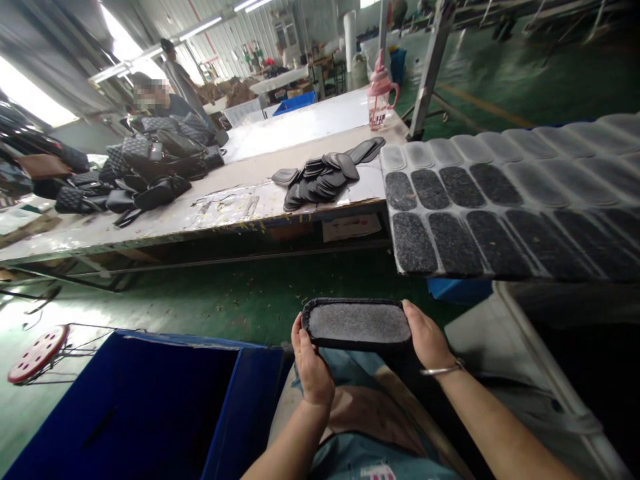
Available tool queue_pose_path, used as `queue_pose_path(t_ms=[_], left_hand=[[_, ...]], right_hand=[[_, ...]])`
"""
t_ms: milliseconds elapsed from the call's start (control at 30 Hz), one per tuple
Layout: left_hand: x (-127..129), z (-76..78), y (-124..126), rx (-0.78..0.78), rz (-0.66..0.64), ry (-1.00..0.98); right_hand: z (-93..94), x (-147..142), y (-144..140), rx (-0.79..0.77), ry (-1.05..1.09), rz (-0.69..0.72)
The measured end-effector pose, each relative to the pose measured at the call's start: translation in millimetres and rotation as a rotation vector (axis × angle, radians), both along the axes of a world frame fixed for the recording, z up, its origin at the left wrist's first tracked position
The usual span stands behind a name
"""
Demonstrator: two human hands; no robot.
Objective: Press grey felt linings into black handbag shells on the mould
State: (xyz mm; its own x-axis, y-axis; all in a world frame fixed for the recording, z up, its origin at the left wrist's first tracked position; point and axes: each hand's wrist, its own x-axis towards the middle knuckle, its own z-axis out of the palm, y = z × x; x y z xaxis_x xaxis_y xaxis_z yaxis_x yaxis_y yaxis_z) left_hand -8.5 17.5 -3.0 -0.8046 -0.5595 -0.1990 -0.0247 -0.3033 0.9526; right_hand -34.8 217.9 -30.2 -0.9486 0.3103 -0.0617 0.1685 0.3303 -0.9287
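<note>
Both of my hands hold one flat oval black piece (pixel 358 324) with a grey fuzzy face, level above my lap. My left hand (pixel 311 365) grips its left end. Its right end sits in my right hand (pixel 425 335), which wears a thin metal bangle at the wrist. To the upper right lies a tray board (pixel 575 150) with rows of oval pockets; the near rows hold dark fuzzy pieces (pixel 455 243) and the far rows look pale.
A blue bin (pixel 150 400) stands at my lower left. Across the green floor, a long worktable (pixel 210 213) bears a pile of black oval pieces (pixel 320 180), black quilted bags (pixel 145 167) and a pink bottle (pixel 379 97). A person sits behind the bags.
</note>
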Motion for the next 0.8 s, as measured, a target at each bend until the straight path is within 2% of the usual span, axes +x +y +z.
queue_pose_path(t_ms=[333, 533, 800], left_hand=[[-2.3, 2.2, -2.5, -0.05, -0.025, 0.037], [-3.2, 0.9, -6.7, -0.097, -0.038, 0.031], [-2.2, -1.9, -6.3, -0.266, -0.02, -0.006]], right_hand=[[-3.5, 0.9, 0.1, -0.039, -0.018, -0.026], [2.4, 0.9, -1.5, -0.079, -0.057, -0.027], [3.1, 0.9, -1.1, -0.029, -0.066, -0.04]])
